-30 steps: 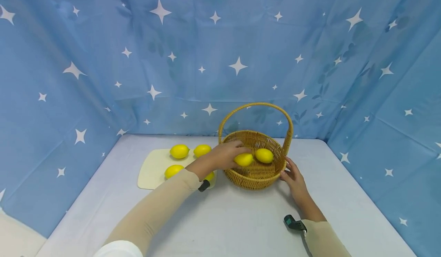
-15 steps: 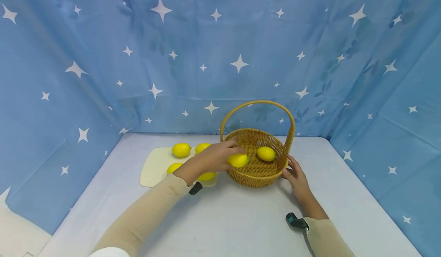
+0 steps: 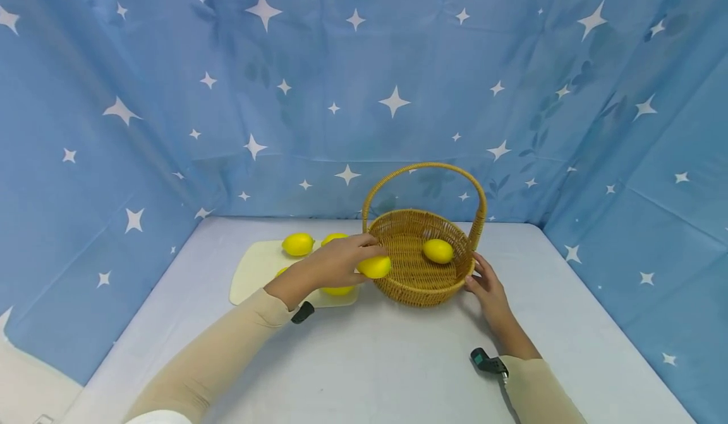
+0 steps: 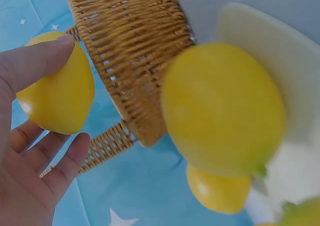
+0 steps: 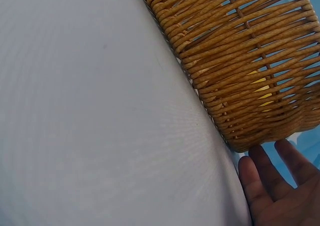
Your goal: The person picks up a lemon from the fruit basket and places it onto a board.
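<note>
A yellow lemon (image 3: 375, 267) is held between the thumb and fingers of my left hand (image 3: 335, 261), at the left rim of a wicker basket (image 3: 418, 297). The left wrist view shows the thumb pressing one side of this lemon (image 4: 60, 95), with the fingers on the other side. Inside the basket, toward its right, lies another lemon (image 3: 438, 251). My right hand (image 3: 490, 294) touches the basket's right side; in the right wrist view its fingertips (image 5: 257, 153) meet the woven wall. Below my left forearm and hand, several lemons (image 3: 298, 244) lie on a cream board (image 3: 247, 278), some partly hidden.
The basket's tall handle (image 3: 423, 165) arches over it. A white-covered table (image 3: 364, 361) carries everything, with a blue star-patterned curtain (image 3: 318, 127) behind and at both sides. A small dark device (image 3: 488, 362) sits at my right wrist.
My left hand has moved left with the lemon, from over the basket's inside to its left rim. The right hand stays at the basket, and the lemon inside stays put.
</note>
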### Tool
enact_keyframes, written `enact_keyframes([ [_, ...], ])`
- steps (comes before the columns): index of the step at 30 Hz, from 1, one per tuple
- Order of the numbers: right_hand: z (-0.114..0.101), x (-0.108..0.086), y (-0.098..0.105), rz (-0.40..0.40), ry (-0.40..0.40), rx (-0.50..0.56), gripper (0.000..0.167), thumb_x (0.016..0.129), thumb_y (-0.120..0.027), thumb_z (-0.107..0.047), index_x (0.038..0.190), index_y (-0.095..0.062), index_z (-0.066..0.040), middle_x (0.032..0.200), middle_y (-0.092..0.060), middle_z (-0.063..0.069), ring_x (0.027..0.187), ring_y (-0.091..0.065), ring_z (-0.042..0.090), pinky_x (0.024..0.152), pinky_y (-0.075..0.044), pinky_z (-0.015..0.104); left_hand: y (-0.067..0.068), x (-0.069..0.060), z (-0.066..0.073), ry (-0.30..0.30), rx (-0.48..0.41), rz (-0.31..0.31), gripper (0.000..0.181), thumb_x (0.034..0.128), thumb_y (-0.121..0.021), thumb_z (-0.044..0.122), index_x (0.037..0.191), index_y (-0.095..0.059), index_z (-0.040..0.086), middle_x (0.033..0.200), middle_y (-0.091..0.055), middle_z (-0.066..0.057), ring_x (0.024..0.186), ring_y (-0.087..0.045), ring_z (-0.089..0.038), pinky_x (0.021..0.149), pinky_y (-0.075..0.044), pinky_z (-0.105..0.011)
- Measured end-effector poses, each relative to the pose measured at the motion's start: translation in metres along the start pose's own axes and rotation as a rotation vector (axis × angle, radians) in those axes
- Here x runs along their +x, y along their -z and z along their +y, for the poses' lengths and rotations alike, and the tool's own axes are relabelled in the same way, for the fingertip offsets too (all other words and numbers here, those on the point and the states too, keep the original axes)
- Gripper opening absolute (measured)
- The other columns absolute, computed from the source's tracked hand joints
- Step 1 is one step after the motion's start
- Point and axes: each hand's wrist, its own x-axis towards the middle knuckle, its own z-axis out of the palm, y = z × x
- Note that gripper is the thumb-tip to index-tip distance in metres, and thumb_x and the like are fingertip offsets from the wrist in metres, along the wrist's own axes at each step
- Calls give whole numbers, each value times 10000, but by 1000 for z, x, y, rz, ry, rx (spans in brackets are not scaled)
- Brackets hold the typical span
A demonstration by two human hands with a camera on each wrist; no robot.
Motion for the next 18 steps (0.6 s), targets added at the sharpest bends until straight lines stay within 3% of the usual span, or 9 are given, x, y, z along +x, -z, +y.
enact_keyframes([
  [10, -33, -9, 0, -2, 22, 13, 630, 1025, -500, -165, 1562, -176, -110, 1508, -276, 278, 1257, -436, 451, 847, -491, 196, 6, -22, -18, 54, 3, 29, 577, 798, -811, 216, 1328, -582, 236, 1194, -533, 24, 984, -548, -131, 809, -498, -292],
  [18, -39, -11, -3, -12, 2, 10, 632, 1025, -506, -182, 1562, -180, -107, 1515, -269, 274, 1264, -434, 424, 869, -499, 237, 6, -51, -28, 107, 33, -16, 590, 793, -826, 258, 1329, -583, 215, 1214, -530, -6, 987, -542, -144, 830, -498, -297],
])
